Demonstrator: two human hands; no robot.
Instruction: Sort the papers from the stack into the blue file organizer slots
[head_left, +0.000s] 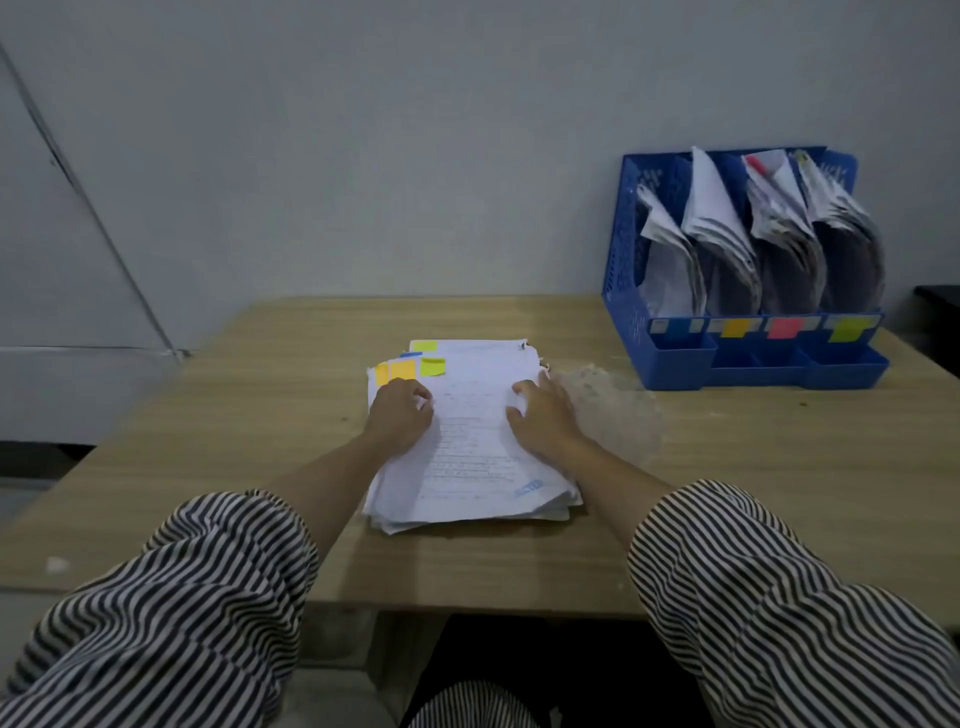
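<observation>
In the head view, a stack of papers (472, 436) lay at the centre of the frame on a wooden bench (234, 415). Orange, yellow-green and blue sticky tabs (402, 370) showed along the stack's far left edge. The left hand (400, 413) rested on the upper left of the top sheet, its fingers (421, 395) curled down onto the paper; whether they pinched a sheet could not be told. The right hand (543, 418) lay on the stack's right side, its fingers spread apart and bent, pressing on the top sheet near its right edge. Both forearms came from striped sleeves (753, 597) at the bottom of the frame.

The blue file organizer (623, 280) stood at the upper right of the frame, on the bench against the wall, well apart from the stack. Its 4 slots each held leaning papers (727, 228). Along its front strip sat 4 coloured labels (784, 327): blue, orange, pink and yellow-green, from left to right.
</observation>
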